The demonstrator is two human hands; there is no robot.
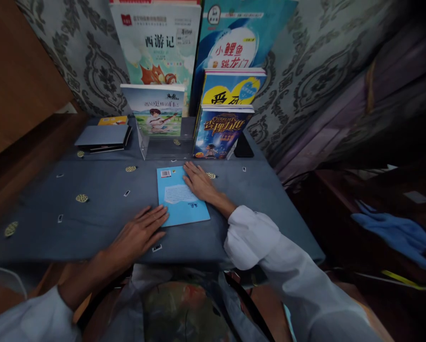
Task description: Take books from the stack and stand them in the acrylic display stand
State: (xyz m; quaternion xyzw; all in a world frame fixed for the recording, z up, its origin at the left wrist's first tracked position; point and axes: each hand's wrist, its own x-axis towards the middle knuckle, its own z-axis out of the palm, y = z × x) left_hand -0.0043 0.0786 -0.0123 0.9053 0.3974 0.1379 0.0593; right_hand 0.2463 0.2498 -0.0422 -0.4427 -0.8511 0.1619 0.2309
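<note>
A light blue book [180, 209] lies on the table with its barcode side up, slightly turned. My left hand [141, 231] rests at the book's lower left edge, fingers stretched out and fingertips touching it. On the book's upper right edge lies my right hand [200, 183], flat with its fingers extended. Neither hand grips anything. Behind the book, a clear stand [166, 149] holds upright books, among them a thin one with a seated figure on its cover [159, 114] and a dark blue one [220, 133].
Taller books [159, 47] stand at the back against the patterned curtain. Several flat books [102, 135] are stacked at the back left. A dark phone [244, 146] lies right of the stand. The grey-blue tablecloth [102, 228] covers the table, and a blue cloth [394, 230] lies off to the right.
</note>
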